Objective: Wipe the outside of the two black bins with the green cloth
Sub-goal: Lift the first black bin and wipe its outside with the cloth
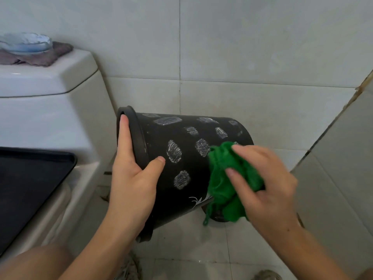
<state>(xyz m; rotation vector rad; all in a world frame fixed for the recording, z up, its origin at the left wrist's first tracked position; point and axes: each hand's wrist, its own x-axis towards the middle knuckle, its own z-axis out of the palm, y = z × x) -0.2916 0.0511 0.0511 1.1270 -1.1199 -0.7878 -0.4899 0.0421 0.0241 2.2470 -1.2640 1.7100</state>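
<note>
A black bin (181, 158) lies tipped on its side in mid-air, its rim to the left and its base to the right. White chalky smudges dot its outer wall. My left hand (133, 174) grips the rim, fingers inside the opening and thumb on the outer wall. My right hand (266, 178) holds a bunched green cloth (226, 178) and presses it against the bin's wall near the base. Under the cloth a small dark round shape (219, 217) shows on the floor; I cannot tell what it is. Only one bin is clearly visible.
A white toilet (50, 110) stands at the left, its tank lid carrying a brownish towel (40, 57) and a pale blue dish (26, 43). A black tray (30, 178) lies on the toilet seat. Tiled walls (222, 47) close the back and right. My knee (34, 263) is at bottom left.
</note>
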